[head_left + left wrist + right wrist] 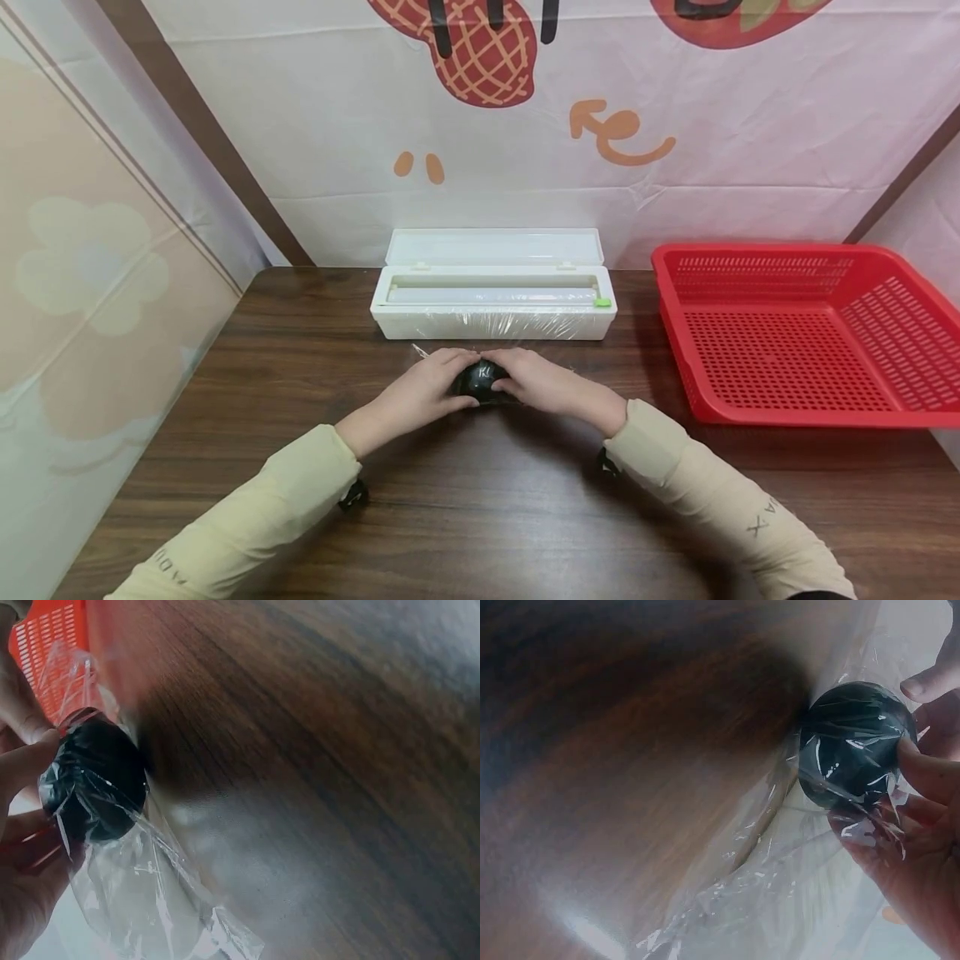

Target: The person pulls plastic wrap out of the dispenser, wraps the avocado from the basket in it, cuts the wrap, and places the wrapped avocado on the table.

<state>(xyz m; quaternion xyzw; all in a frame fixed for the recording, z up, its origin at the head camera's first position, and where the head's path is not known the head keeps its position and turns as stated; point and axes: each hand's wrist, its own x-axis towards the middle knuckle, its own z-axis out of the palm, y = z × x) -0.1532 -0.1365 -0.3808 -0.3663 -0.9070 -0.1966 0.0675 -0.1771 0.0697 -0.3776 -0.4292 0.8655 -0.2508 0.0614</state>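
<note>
A dark, shiny, rounded object (480, 381), perhaps a fruit or vegetable, sits low over the table between both hands. Clear cling film (139, 889) lies tight and creased across it and trails off in loose folds. From the left, my left hand (423, 393) grips it, thumb on the near side and fingers over the far side. My right hand (543, 383) holds the opposite side with bent fingers, the thumb pressing on the film-covered surface. Just beyond stands a white cling film dispenser (491, 325), lid raised, roll inside, film hanging over its front.
A red plastic basket (678, 350) with perforated walls and floor stands at the right of the brown wooden table (300, 358). A small green slider (602, 302) sits at the dispenser's right end. Printed cloth (337, 125) hangs behind the table and along the left.
</note>
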